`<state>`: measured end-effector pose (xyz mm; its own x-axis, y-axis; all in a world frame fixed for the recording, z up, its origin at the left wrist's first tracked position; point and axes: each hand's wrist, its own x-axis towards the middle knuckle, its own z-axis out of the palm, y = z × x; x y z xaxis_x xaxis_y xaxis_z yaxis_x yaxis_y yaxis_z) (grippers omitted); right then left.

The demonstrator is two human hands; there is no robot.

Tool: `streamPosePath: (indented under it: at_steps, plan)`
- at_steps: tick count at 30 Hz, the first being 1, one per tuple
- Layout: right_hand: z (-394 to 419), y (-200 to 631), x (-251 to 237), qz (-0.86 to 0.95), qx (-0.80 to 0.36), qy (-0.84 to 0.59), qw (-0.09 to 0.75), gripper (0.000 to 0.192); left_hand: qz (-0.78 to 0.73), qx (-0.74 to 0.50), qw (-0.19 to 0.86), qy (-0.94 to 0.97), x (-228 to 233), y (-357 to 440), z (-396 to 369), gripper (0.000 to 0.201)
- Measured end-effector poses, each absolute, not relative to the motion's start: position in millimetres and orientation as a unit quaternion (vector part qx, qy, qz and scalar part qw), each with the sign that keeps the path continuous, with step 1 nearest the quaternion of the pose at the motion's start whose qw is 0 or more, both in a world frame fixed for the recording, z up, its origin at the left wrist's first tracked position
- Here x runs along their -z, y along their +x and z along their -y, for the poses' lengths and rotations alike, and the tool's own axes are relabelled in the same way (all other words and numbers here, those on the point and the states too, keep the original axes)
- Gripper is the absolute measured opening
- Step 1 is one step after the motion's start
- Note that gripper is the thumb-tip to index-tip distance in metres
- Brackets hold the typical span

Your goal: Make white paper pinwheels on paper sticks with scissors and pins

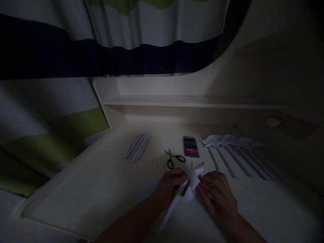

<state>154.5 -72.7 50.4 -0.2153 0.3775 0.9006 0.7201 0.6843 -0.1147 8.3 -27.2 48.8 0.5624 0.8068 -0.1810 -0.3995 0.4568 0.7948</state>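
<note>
Paper pinwheel (193, 180) is pinched by left hand (170, 186) and right hand (217, 194); blades risk being creased if squeezed harder.

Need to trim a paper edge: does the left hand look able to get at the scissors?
Probably yes: the scissors lie just beyond the left hand with bare desk between, though it grips the paper pinwheel.
</note>
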Motion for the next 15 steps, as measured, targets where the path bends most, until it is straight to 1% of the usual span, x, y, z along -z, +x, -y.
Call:
streamPosePath:
  at_steps: [9, 15]
  plan:
    - [75.8, 150.3, -54.7, 0.757, 0.147, -0.375, 0.514, 0.022, -0.306, -0.368, 0.795, 0.374, -46.7, 6.6, 27.7, 0.024]
    - [77.3, 145.7, -54.9, 0.743, 0.126, -0.389, 0.529, 0.021, -0.320, -0.384, 0.757, 0.422, -52.0, 5.2, 28.9, 0.025]
